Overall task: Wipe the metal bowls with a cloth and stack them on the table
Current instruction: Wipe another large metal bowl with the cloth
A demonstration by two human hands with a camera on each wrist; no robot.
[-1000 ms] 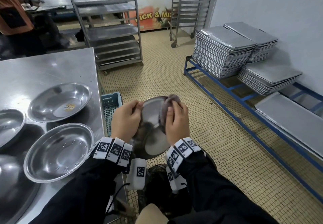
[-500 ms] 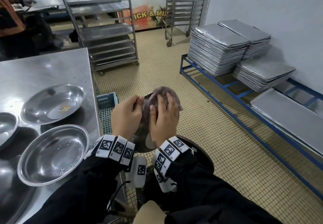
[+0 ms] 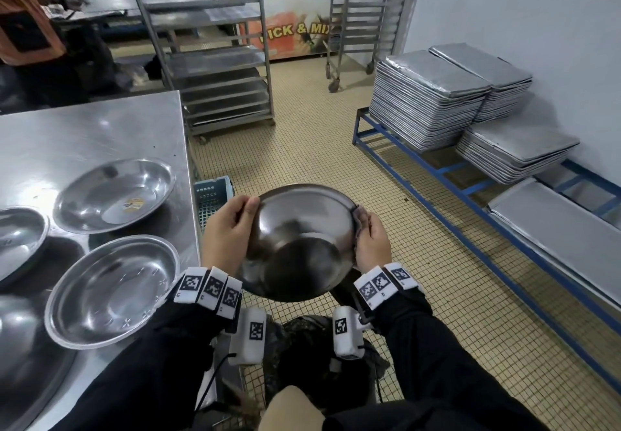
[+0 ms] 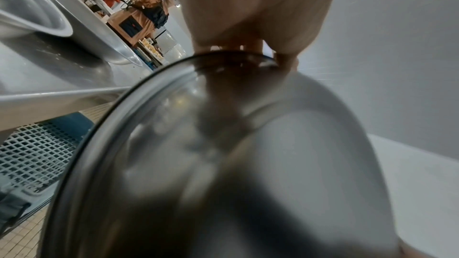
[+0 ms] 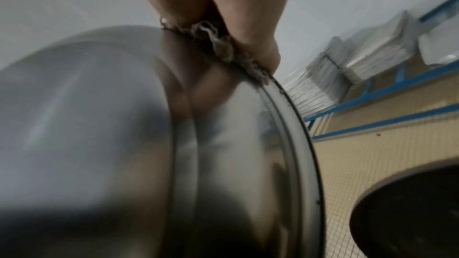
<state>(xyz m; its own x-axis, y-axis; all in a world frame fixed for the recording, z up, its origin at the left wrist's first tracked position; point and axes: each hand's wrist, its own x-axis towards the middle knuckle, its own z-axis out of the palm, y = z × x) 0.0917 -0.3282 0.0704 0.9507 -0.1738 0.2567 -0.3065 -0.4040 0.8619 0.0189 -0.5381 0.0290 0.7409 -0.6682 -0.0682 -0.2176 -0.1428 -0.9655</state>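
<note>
- The bowl (image 3: 300,240) is held in the air between both hands, just right of the bench (image 3: 87,134) edge and above the tiled floor (image 3: 302,148).
- It is turned so its rounded underside faces the person, with the rim tilted away.
- The left hand (image 3: 228,232) grips the bowl's left rim, thumb on the near side, fingers curled behind it.
- The right hand (image 3: 371,245) clamps the right rim with the cloth (image 3: 359,212) bunched between fingers and metal; only a frayed edge of the cloth peeks out past the rim.
- From the right wrist, the cloth (image 5: 223,46) sits pinched along the rim under the fingers (image 5: 238,7).
- From the left wrist, the left hand (image 4: 255,7) closes over the top of the rim; the bowl (image 4: 223,164) fills most of that view, blurred.
- On the bench, to the left, lie four more bowls, open side up: a far one (image 3: 114,193), a near one (image 3: 112,291), and two cut off by the left edge (image 3: 18,240) (image 3: 20,336).
- These bowls lie side by side, not stacked.
- A blue crate (image 3: 211,198) stands on the floor just beside the bench, behind the left hand.
- Stacked trays (image 3: 426,97) rest on a blue rack (image 3: 447,175) along the right wall.
- Wheeled shelf racks (image 3: 215,60) stand far across the room.
- Another person (image 3: 27,20) in orange is at the far left.
</note>
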